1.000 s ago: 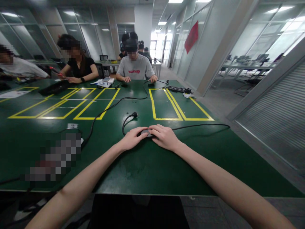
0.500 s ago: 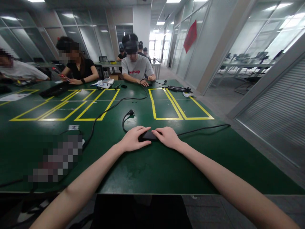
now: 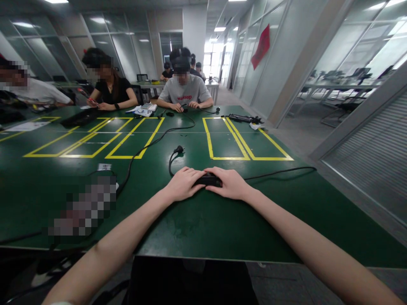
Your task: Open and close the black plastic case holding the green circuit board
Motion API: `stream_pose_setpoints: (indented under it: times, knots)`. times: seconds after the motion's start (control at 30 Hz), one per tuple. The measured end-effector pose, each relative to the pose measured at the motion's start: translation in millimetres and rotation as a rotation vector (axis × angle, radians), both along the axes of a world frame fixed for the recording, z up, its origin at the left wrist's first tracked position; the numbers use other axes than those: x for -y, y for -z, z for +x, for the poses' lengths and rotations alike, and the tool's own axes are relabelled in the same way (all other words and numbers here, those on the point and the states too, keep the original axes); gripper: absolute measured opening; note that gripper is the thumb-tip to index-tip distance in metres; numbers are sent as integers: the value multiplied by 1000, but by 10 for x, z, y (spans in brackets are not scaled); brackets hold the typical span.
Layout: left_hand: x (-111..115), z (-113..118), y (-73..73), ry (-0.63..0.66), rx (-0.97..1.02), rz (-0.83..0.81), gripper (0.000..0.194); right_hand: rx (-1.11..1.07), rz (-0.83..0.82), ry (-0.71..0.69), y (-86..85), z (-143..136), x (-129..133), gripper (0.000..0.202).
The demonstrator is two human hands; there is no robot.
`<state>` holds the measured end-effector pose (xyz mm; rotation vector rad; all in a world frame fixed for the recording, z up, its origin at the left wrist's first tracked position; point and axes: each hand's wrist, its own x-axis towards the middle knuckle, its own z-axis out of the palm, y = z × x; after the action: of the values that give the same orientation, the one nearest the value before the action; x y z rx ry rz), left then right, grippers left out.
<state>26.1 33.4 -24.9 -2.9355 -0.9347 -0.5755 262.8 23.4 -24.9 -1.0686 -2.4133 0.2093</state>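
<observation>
A black box-shaped device [image 3: 209, 180] rests between my two hands over the green table [image 3: 178, 228]. My left hand [image 3: 185, 183] grips its left end, thumb along the near side and fingers over the top. Its right end is held by my right hand [image 3: 229, 183], fingers on top and thumb at the near side. Just behind my left hand a black plug [image 3: 179, 149] lies with its prongs to the right, its short cable curving down behind that hand. Another black cable [image 3: 280, 171] runs rightward from behind my right hand.
Yellow tape rectangles [image 3: 230, 159] mark the table's middle. At left lie a blurred-out object [image 3: 85, 207], a small label [image 3: 104, 167] and a long black cable [image 3: 129, 167]. A folded black tripod-like item [image 3: 243, 118] is at the far right. People sit along the far side.
The device has been tilted so that its near side shows more. My right hand has turned, its thumb now on the near side. The view has shifted slightly.
</observation>
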Motion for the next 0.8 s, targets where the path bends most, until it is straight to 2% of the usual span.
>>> stream_pose_setpoints:
  times: [0.13,0.3,0.4,0.53,0.63,0.73,0.8]
  knots:
    - [4,-27,-13,-45,59,-6,42,98,40,9,-1,21,13,36]
    - [-2,-62,-15,-58,42,10,30,61,-12,-19,-30,8,13,34]
    - [3,-61,-20,-44,9,44,25,-72,-220,-102,-72,22,11,46]
    - [19,-48,-43,15,-3,110,27,-314,-656,-178,-109,52,14,41]
    - [39,-52,-51,54,3,169,30,-381,-850,-209,-116,51,25,47]
    - [49,-64,-35,64,7,213,30,-380,-842,-186,-109,22,39,43]
    - [40,-65,-17,63,29,230,31,-357,-713,-161,-100,-4,45,36]
